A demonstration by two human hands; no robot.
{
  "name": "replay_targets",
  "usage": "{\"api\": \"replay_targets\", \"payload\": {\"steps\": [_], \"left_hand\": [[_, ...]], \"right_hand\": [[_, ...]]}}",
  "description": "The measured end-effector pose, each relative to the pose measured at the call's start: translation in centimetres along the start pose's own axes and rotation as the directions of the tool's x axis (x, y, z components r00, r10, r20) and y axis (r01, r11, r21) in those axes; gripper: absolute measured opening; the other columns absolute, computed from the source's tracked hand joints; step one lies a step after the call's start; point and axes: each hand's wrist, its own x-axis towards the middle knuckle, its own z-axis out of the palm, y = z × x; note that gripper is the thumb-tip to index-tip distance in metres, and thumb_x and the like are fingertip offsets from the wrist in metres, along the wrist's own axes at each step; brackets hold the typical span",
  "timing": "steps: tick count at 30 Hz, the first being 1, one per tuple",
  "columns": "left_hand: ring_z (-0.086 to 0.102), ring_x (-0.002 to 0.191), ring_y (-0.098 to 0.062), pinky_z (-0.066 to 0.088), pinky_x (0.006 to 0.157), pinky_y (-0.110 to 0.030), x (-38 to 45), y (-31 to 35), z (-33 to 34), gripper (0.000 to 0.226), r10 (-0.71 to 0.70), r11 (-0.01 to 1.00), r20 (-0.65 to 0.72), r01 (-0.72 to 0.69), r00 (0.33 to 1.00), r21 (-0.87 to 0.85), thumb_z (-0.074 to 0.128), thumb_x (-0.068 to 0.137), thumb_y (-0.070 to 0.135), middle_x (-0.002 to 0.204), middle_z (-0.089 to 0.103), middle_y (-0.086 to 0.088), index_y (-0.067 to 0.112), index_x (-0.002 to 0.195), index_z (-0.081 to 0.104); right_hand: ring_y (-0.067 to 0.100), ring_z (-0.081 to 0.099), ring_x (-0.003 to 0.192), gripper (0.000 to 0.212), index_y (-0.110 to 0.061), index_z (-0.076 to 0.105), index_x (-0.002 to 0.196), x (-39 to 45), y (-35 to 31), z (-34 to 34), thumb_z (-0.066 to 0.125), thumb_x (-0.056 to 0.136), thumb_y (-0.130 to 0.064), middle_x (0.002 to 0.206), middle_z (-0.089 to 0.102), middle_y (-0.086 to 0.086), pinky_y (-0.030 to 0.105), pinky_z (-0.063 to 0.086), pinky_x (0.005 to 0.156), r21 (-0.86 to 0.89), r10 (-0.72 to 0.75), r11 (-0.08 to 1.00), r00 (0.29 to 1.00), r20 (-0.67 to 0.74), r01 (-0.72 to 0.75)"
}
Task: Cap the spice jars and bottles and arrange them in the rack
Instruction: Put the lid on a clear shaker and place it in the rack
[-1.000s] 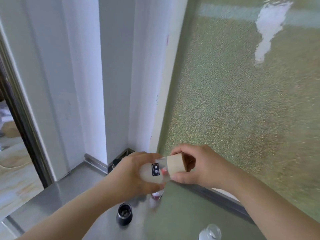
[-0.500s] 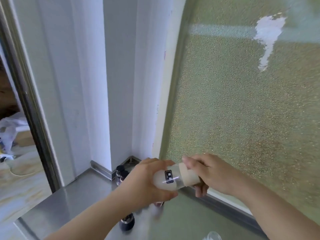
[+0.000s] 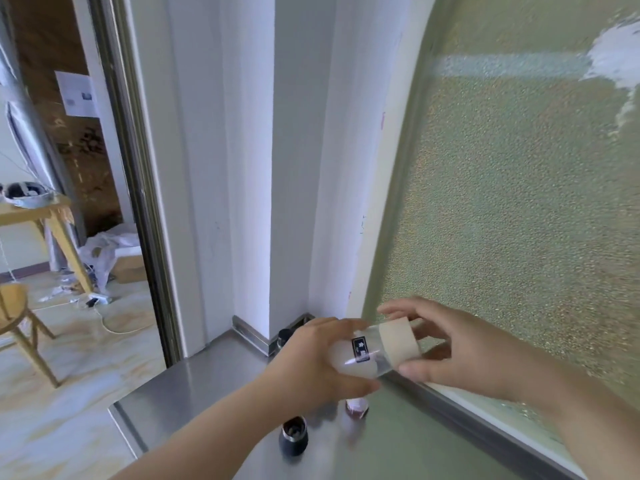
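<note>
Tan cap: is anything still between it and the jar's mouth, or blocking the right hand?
Nothing visible. The tan cap already sits on the clear jar, held by the left hand; right hand fingers surround it. The rack is out of view.

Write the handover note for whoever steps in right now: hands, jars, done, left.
Left hand grips the clear jar, held tilted above the steel counter.
Right hand has fingers round its tan cap, which sits on the jar's mouth; whether it is tight cannot be told.
On the counter: an open black jar, a small jar with reddish contents, another dark one in the corner.
No rack in view. Left: cap the rest, rack everything.
</note>
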Motion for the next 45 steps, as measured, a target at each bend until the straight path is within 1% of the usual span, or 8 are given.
{"api": "replay_targets", "payload": {"steps": [2,8,13,17,21,29,38,45], "left_hand": [[0.052,0.098,-0.002,0.038,0.081,-0.008,-0.1,0.0,0.1,0.064,0.004,1.000,0.013,-0.004,1.000,0.000,0.080,0.058,0.041,0.100,0.061,0.012,0.034,0.116,0.055],[0.056,0.094,0.000,0.044,0.082,-0.018,0.1,-0.6,-0.1,0.063,-0.022,0.998,0.007,0.022,1.000,-0.058,0.072,0.047,0.054,0.099,0.063,0.014,0.043,0.108,0.057],[0.055,0.093,-0.002,0.043,0.079,-0.014,0.6,-0.9,0.0,0.064,0.014,0.999,0.067,-0.011,0.998,-0.044,0.074,0.051,0.049,0.097,0.061,0.013,0.042,0.112,0.055],[0.058,0.093,-0.002,0.048,0.081,-0.020,1.2,-1.7,-0.8,0.070,-0.007,0.994,0.077,0.015,0.997,-0.109,0.068,0.041,0.057,0.101,0.063,0.013,0.045,0.108,0.056],[0.058,0.091,-0.004,0.048,0.080,-0.022,1.3,-2.7,-0.8,0.059,0.039,0.994,0.146,-0.023,0.988,-0.108,0.074,0.049,0.050,0.097,0.062,0.010,0.051,0.105,0.055],[0.063,0.093,-0.004,0.050,0.085,-0.026,1.4,-4.9,-2.5,0.052,0.064,0.948,0.204,0.004,0.977,-0.317,0.078,0.054,0.042,0.098,0.069,0.010,0.039,0.103,0.061],[0.054,0.082,0.003,0.041,0.064,-0.005,2.3,-11.8,-0.9,0.050,-0.010,0.992,0.332,0.050,0.943,-0.113,0.079,0.064,0.031,0.092,0.060,0.018,0.044,0.098,0.045],[0.052,0.108,-0.004,0.042,0.095,-0.019,2.6,-18.1,0.7,0.056,-0.153,0.988,0.581,0.126,0.800,0.087,0.067,0.076,0.021,0.116,0.053,0.018,0.034,0.125,0.044]], "right_hand": [[0.001,0.066,0.078,0.025,-0.042,0.060,0.099,0.5,0.2,0.5,0.066,0.076,-0.049,0.091,0.069,-0.009,0.017,0.052,0.072,-0.078,0.023,0.997,0.999,-0.050,-0.026],[-0.006,0.057,0.100,0.056,-0.056,0.048,0.114,0.5,-0.2,0.5,0.077,0.069,-0.039,0.113,0.056,-0.026,0.016,0.048,0.086,-0.064,0.009,0.998,1.000,-0.019,-0.010],[0.003,0.064,0.069,0.047,-0.034,0.060,0.106,0.8,-0.8,1.3,0.046,0.077,-0.068,0.081,0.068,-0.003,0.036,0.054,0.079,-0.118,0.079,0.989,0.992,-0.103,-0.091],[-0.014,0.055,0.086,0.049,-0.054,0.047,0.115,0.7,-1.1,0.9,0.071,0.073,-0.046,0.099,0.057,-0.029,0.008,0.043,0.077,-0.156,0.066,0.985,0.995,-0.077,-0.077],[-0.002,0.060,0.064,0.026,-0.034,0.057,0.096,1.8,-1.3,2.6,0.053,0.081,-0.055,0.069,0.063,-0.013,0.026,0.049,0.067,-0.210,0.076,0.971,0.978,-0.195,-0.118],[0.001,0.056,0.058,0.027,-0.033,0.057,0.098,4.6,-1.4,4.2,0.067,0.077,-0.047,0.069,0.060,-0.012,0.012,0.039,0.055,-0.207,0.022,0.977,0.988,-0.155,-0.054],[0.008,0.048,0.078,0.039,-0.025,0.049,0.111,8.6,0.6,11.3,0.063,0.080,-0.044,0.096,0.059,-0.008,0.026,0.037,0.069,-0.223,0.149,0.956,0.968,-0.201,-0.193],[0.027,0.058,0.079,0.031,-0.020,0.043,0.086,10.1,6.2,14.7,0.064,0.075,-0.040,0.086,0.060,0.004,0.041,0.051,0.072,-0.325,0.366,0.866,0.925,-0.104,-0.380]]}}
